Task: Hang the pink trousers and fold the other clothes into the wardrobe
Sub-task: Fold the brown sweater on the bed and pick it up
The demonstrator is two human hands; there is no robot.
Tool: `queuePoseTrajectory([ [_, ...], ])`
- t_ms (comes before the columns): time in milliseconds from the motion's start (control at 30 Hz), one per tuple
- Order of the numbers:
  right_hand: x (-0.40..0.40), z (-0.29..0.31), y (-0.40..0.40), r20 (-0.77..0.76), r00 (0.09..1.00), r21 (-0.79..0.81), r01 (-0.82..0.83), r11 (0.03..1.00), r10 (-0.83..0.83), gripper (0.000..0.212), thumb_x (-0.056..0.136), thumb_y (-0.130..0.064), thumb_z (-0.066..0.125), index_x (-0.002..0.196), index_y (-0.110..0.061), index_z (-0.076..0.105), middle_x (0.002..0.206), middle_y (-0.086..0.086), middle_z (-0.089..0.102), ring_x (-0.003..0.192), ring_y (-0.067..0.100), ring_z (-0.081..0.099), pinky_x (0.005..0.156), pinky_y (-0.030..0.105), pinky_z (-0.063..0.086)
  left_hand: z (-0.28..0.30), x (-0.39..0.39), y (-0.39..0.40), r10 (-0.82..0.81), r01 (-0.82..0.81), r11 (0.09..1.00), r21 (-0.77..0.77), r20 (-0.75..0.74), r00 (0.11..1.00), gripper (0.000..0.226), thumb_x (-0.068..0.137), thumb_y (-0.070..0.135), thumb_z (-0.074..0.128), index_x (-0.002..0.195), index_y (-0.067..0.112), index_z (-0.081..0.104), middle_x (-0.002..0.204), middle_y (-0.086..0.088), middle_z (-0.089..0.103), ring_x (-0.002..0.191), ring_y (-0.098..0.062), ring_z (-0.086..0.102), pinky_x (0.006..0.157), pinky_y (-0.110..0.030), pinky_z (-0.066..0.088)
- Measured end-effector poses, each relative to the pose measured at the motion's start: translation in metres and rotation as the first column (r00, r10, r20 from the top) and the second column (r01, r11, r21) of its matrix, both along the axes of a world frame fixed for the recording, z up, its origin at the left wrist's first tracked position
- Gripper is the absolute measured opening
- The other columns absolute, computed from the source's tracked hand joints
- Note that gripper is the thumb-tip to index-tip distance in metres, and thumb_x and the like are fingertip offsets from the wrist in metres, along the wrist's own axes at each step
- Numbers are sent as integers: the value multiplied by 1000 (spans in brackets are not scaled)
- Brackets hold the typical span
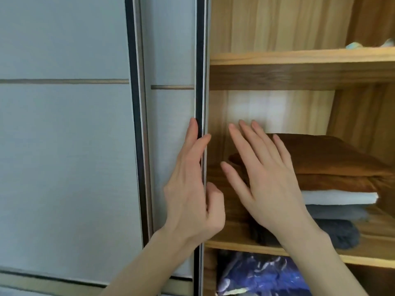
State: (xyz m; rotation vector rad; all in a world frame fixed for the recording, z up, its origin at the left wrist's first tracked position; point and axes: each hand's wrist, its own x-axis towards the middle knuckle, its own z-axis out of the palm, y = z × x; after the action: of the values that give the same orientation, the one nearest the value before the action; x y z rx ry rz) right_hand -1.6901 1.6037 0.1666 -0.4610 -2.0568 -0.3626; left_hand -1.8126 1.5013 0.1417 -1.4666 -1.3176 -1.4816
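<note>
Gripping: left hand (192, 189) sat on the edge of the sliding door (171, 146), lower centre of the frame, fingers straight along the dark frame strip, thumb curled round behind the edge.
Left fingers: mostly extended, pressed flat to the door face; door edge pinched between them and the thumb.
Right hand (269, 180): centre-right of the frame, raised in front of the open wardrobe (277, 28), palm away, fingers straight and spread.
Right hold: nothing in it; could not tell if the fingertips touched the clothes behind.
Door: grey panel, filled the left half of the frame, its edge just left of centre; a second grey panel (64, 146) lay further left.
Folded stack (333, 189): on the middle shelf (374, 257), right of the frame, partly hidden by the right hand.
Stack order, top down: brown garment (324, 159), white piece (342, 197), grey piece (337, 211), dark grey fuzzy piece (337, 233).
Pink trousers: not in view.
Upper shelf (299, 58): upper right of the frame; pale items (354, 45) at its far right end, too small to identify.
Lower compartment: blue patterned fabric (263, 274), bottom centre-right, bunched under the middle shelf.
Wardrobe interior: light wood back and sides, bright patch behind the right fingertips.
</note>
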Motion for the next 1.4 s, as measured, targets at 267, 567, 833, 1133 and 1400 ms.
queuePoseTrajectory([
  [267, 41, -1, 1, -54, 995, -23, 86, 996, -87, 62, 108, -52, 36, 163, -24, 27, 169, -4, 29, 159, 11, 15, 127, 54, 17, 14, 29, 10, -16, 15, 999, -50, -7, 1000, 52, 101, 21, 45, 152, 12, 44, 164, -1, 39, 152, -13, 36, 123, -37, 31],
  [567, 47, 3, -33, -220, 968, 123, 147, 981, -117, 59, 106, -39, 50, 159, -16, 38, 166, 5, 34, 157, 22, 25, 128, 47, 15, 3, -3, 16, 227, -215, 971, 108, -110, 968, 49, 97, 9, 53, 146, 5, 55, 161, -16, 42, 155, -33, 31, 121, -62, 27],
  [833, 5, -25, -26, -127, 987, 2, 99, 995, -98, 64, 108, -44, 47, 164, -23, 25, 173, 0, 17, 161, 19, 7, 128, 51, 18, -22, -24, 24, 372, -369, 928, 47, -140, 918, 59, 101, 15, 53, 158, 6, 39, 168, -21, 28, 159, -36, 20, 128, -56, 15],
  [1133, 28, -46, 33, -212, 926, 79, 336, 938, -314, 67, 107, -54, 38, 164, -23, 20, 173, 7, 10, 160, 31, 6, 125, 62, 13, -26, 16, 50, 301, -308, 951, 12, -244, 922, 57, 105, 21, 49, 160, 10, 38, 170, -15, 25, 160, -30, 19, 129, -49, 16],
  [1400, 77, -52, 73, -282, 914, 120, 334, 935, -290, 63, 107, -47, 40, 161, -18, 27, 171, 11, 19, 159, 36, 14, 125, 63, 13, -42, 34, 64, 264, -265, 964, 32, -265, 928, 56, 101, 20, 54, 155, 9, 45, 166, -16, 34, 158, -32, 25, 127, -57, 14],
])
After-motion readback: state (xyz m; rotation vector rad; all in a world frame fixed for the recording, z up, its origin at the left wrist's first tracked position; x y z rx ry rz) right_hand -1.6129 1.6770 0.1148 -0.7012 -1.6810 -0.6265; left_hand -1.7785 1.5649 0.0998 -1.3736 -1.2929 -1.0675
